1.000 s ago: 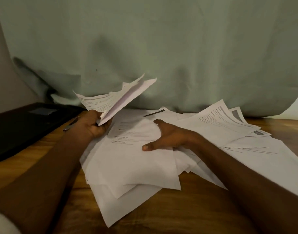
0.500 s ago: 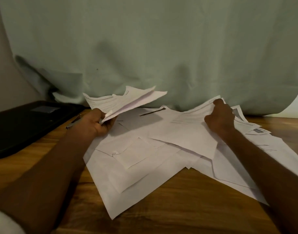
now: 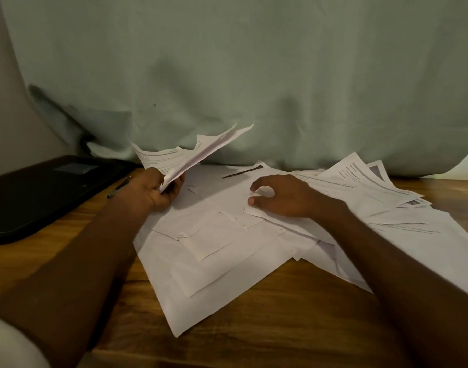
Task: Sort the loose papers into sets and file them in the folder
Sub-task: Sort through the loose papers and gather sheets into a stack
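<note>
Fingers [image 3: 172, 191] of left hand [image 3: 153, 189] pinching a raised sheaf of papers [image 3: 185, 158], right hand [image 3: 283, 195] fingers curled, perhaps touching loose papers [image 3: 227, 261], black folder [image 3: 41, 192] at left

Green curtain [image 3: 254, 75], probably wooden table [image 3: 280, 328]

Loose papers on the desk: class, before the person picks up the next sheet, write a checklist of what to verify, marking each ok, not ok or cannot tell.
1. Left hand grips the gathered sheets: ok.
2. Right hand rests on the loose papers, holding none: ok.
3. Pile lies fully on the table: ok.
4. Black folder open to receive sets: not ok, it lies closed.
5. Next sheet matches the held set: cannot tell, print too small.
</note>
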`<state>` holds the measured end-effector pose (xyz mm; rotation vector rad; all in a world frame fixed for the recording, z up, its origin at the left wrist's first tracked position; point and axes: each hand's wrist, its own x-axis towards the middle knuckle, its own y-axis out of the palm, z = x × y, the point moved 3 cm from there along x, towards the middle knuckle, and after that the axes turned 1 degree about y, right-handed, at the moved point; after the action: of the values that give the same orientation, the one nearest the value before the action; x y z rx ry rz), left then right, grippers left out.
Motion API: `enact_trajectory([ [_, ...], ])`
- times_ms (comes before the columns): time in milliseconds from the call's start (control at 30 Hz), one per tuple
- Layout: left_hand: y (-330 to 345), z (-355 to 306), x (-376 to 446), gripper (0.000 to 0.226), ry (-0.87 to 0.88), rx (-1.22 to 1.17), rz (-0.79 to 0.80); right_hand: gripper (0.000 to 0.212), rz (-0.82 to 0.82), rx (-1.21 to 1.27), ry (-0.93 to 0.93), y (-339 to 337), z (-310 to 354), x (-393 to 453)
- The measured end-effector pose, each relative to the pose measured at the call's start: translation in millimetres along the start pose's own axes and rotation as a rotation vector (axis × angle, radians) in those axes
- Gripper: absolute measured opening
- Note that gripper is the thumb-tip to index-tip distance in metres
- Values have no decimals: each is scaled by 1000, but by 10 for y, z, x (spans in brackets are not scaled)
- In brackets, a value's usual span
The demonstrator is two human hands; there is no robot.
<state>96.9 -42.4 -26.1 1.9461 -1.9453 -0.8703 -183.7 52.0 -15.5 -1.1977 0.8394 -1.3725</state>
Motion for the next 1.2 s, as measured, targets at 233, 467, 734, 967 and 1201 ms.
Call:
enact_trajectory([
  [233,180,157,-104,45,-22,10,41,19,-57,-234,119,-134,-317,-95],
  [467,183,137,-82,50,-26,-76,47,97,245,101,62,193,228,-245],
  [734,160,26,-50,43,-10,-181,135,20,-330,440,-36,-60,229,-164],
  [967,127,-23,-55,30,-48,-308,284,19,-707,1309,22,-613,-80,-312],
  [1201,222,96,-124,28,-50,-230,251,13,-747,1421,84,-690,-115,-366],
])
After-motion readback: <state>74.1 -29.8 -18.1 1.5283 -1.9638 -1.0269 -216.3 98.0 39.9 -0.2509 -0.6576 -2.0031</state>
